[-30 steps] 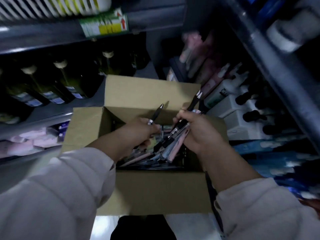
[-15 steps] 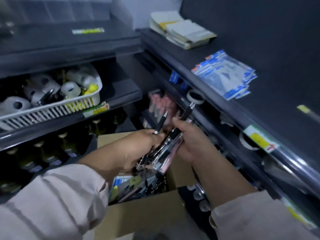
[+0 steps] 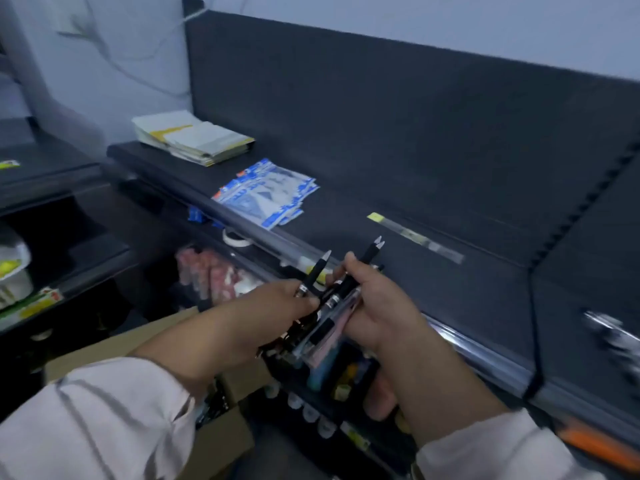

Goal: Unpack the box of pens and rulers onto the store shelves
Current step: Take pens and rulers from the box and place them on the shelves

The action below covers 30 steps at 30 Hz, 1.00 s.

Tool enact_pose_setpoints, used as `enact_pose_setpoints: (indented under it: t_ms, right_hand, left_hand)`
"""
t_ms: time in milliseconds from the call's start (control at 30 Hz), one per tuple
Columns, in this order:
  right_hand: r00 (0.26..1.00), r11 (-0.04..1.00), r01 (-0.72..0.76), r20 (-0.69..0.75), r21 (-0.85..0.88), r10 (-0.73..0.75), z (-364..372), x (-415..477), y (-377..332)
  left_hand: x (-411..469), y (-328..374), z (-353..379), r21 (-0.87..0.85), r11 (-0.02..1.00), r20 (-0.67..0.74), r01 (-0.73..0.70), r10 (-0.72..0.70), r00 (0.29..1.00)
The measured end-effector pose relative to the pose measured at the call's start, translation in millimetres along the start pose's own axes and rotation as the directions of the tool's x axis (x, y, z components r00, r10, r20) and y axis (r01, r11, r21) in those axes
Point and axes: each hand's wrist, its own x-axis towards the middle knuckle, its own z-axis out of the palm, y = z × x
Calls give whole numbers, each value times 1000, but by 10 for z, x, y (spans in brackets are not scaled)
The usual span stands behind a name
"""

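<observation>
Both hands are rising from the cardboard box at lower left toward the dark shelf mid-frame. Right hand is gripping a pen bundle; left hand is pinching 1 black pen, ready for shelving.

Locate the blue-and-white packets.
The blue-and-white packets lie left of centre in the head view, at the front edge of the dark shelf, just right of the white paper stack.

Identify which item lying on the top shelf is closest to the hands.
The clear strip with a yellow end, just beyond the right hand; the blue-and-white packets and the paper stack lie farther left.
</observation>
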Motion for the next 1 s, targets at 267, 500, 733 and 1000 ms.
enact_pose_setpoints:
  t_ms: [267,500,733,1000]
  right_hand:
    - [962,982,156,-240,107,-127,-1808,-967,-879]
    - [926,959,231,-341,166,-164,-3161,-1846,-1373]
    - [877,928,288,-454,237,-157,-3963,-2350,-1625]
    - [786,854,400,-603,332,-134,-4638,-2382,-2033]
  left_hand:
    - [-79,765,1934,99,995,118,-33,21,993]
    - [-234,1251,3386,138,985,311,-106,59,949]
    - [-195,1505,4322,295,930,442,-220,71,894]
    - [507,1699,4939,498,743,409,-447,252,877]
